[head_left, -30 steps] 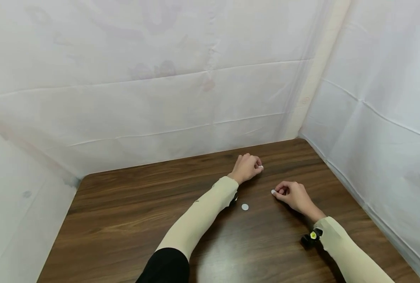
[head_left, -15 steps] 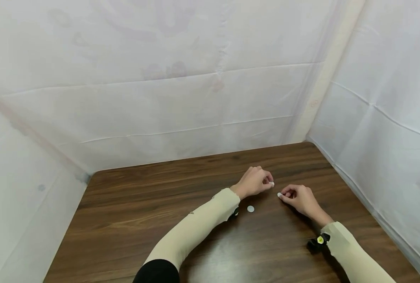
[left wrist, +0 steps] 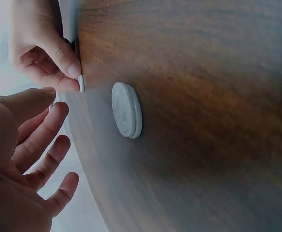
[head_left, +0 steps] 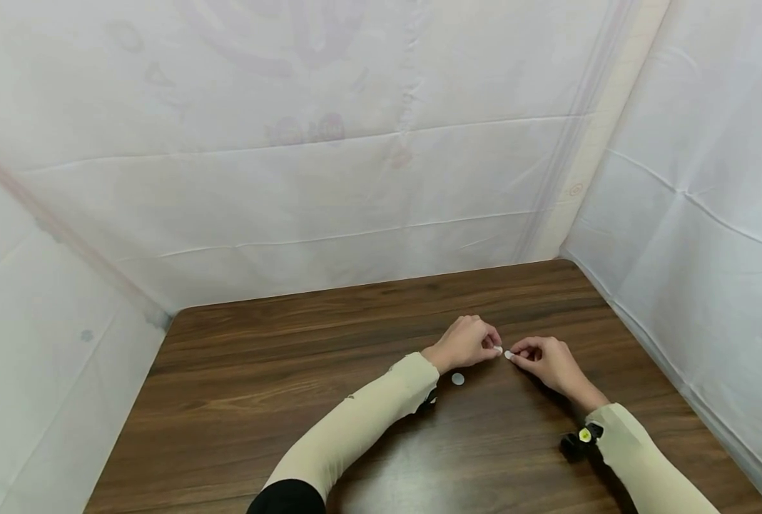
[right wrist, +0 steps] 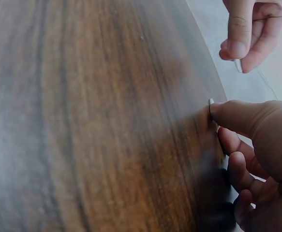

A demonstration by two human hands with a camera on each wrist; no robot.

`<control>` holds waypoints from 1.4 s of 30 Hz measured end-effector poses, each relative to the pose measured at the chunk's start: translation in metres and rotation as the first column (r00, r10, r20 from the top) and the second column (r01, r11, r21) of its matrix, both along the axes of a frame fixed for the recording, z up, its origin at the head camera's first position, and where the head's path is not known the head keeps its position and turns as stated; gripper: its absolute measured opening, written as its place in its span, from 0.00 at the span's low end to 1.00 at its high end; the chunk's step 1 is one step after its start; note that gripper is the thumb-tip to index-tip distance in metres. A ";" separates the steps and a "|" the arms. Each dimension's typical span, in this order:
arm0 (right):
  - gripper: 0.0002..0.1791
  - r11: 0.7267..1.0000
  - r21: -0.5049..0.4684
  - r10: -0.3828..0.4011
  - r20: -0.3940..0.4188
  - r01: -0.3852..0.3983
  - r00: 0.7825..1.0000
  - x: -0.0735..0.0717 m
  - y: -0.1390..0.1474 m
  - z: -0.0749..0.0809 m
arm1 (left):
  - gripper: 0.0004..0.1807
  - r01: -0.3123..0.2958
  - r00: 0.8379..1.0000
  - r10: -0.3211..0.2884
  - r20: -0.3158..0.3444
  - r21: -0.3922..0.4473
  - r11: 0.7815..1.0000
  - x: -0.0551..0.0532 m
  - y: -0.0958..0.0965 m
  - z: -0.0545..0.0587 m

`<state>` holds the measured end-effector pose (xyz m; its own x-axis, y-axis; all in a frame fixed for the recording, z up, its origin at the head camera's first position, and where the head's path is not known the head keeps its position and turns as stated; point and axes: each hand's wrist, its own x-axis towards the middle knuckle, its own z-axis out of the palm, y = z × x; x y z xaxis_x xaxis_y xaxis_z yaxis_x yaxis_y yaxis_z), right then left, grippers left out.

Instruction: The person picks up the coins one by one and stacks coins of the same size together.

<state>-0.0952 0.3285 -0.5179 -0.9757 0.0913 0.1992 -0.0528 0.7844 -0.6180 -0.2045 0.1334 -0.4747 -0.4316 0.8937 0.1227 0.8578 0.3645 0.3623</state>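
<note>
My left hand (head_left: 463, 343) pinches a small white disc (head_left: 499, 350) between thumb and fingers, a little above the table. Just to its right, my right hand (head_left: 549, 364) pinches another white disc (head_left: 508, 355) by its edge. The two discs are close together, with a narrow gap between them. In the right wrist view, the left hand's disc (right wrist: 238, 65) shows edge-on, higher than the right hand's disc (right wrist: 211, 101). Below the left wrist lies a white round piece (head_left: 458, 379); the left wrist view shows it as two stacked discs (left wrist: 126, 110).
The brown wood-grain table (head_left: 278, 400) reaches back to a white cloth wall (head_left: 329, 214). A second white cloth wall (head_left: 708, 257) stands along the right edge. A black camera (head_left: 573, 446) hangs at the right wrist, near the tabletop.
My left hand has come nearer and to the right, bringing its disc close to the one in my right hand. The right hand has barely moved; the head view has shifted slightly.
</note>
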 end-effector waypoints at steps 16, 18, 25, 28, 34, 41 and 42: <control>0.02 1.000 -0.006 -0.006 0.005 0.006 1.000 0.000 0.002 0.001 | 0.06 -0.077 0.976 0.064 0.206 0.057 0.995 0.004 0.010 -0.004; 0.02 1.000 -0.005 -0.006 0.006 0.006 1.000 0.000 0.002 0.001 | 0.06 -0.091 0.972 0.077 0.220 0.055 0.994 0.004 0.012 -0.005; 0.02 1.000 -0.003 -0.002 0.000 0.002 1.000 0.000 0.001 0.001 | 0.05 -0.127 0.964 0.118 0.240 0.025 0.992 0.003 0.017 -0.008; 0.02 1.000 -0.003 -0.006 -0.002 0.006 1.000 -0.001 0.000 0.001 | 0.05 -0.129 0.964 0.120 0.238 0.020 0.991 0.001 0.019 -0.009; 0.03 1.000 -0.010 -0.002 -0.025 0.002 1.000 -0.002 0.000 0.000 | 0.04 -0.128 0.963 0.121 0.241 0.015 0.992 0.000 0.023 -0.011; 0.03 1.000 -0.010 0.001 -0.026 -0.001 1.000 -0.001 0.000 0.000 | 0.04 -0.129 0.964 0.126 0.234 -0.002 0.992 0.002 0.026 -0.010; 0.03 1.000 -0.009 0.002 -0.026 -0.002 1.000 -0.001 0.000 0.000 | 0.04 -0.130 0.964 0.128 0.233 -0.005 0.991 0.002 0.027 -0.010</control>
<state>-0.0961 0.3287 -0.5182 -0.9705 0.0913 0.2232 -0.0703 0.7783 -0.6239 -0.2024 0.1603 -0.4849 -0.5607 0.8279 0.0144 0.6955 0.4614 0.5507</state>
